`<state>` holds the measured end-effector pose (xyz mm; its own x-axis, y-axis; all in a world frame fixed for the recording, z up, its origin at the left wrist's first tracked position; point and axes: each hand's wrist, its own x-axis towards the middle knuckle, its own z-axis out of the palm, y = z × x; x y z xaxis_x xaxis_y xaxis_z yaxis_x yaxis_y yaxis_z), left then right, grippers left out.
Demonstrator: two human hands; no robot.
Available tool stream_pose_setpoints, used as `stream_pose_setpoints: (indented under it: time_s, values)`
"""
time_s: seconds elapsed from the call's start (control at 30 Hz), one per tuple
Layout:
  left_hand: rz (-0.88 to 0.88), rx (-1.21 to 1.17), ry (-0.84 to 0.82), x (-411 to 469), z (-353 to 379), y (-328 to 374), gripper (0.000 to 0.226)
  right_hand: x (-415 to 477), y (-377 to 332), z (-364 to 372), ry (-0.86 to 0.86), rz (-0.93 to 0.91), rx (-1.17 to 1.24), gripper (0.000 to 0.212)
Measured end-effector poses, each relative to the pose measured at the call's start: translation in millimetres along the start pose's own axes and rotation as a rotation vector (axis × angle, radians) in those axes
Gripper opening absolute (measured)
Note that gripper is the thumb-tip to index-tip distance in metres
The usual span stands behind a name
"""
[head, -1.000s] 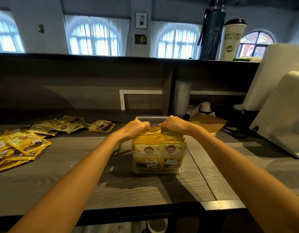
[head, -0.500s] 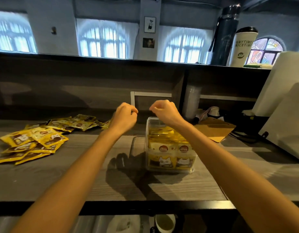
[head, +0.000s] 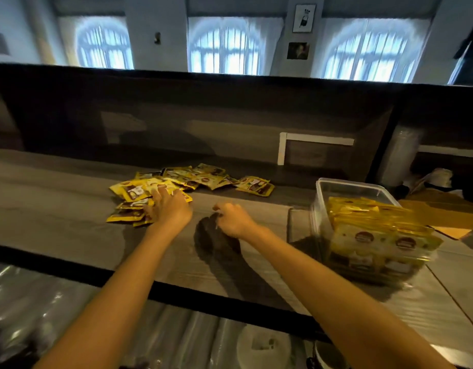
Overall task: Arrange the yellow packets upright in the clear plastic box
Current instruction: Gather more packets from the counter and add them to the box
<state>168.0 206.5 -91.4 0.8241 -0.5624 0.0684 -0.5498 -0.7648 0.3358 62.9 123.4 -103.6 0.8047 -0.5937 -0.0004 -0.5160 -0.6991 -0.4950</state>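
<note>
A clear plastic box (head: pixel 348 186) stands on the wooden counter at the right, its front part packed with upright yellow packets (head: pixel 376 230); its far part is bare. Loose yellow packets (head: pixel 200 177) lie flat in a scattered heap on the counter to the left of the box. My left hand (head: pixel 168 209) rests fingers spread on the near end of that heap, touching the top packets. My right hand (head: pixel 231 218) hovers over bare counter between heap and box, fingers loosely curled with nothing visible in them.
A brown cardboard sheet (head: pixel 448 219) lies behind and right of the box. A raised dark ledge (head: pixel 230 81) runs along the back of the counter. A white frame (head: pixel 283 147) leans against the back panel. The counter's dark front edge (head: pixel 176 294) runs below my arms.
Both hands have left the box and moved left; my left hand now lies on the loose heap. The view has swung left, so the box sits at the right.
</note>
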Motion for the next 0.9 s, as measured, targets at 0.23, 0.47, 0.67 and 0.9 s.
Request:
stream_pose_setpoints:
  time_s: [0.23,0.47,0.67,0.9]
  values:
    - [-0.042,0.095,-0.120,17,20,-46,0.053,36,-31,35,-0.056,-0.207,-0.149,0.058]
    - [0.171,0.210,-0.144,4,21,-43,0.050,45,-29,27,-0.162,-0.175,-0.269,0.060]
    - [0.304,0.190,-0.181,-15,25,-17,0.047,20,3,8,-0.003,-0.113,-0.398,0.037]
    - [0.424,0.078,-0.172,-36,34,25,0.045,-14,43,-23,0.189,0.031,-0.494,0.027]
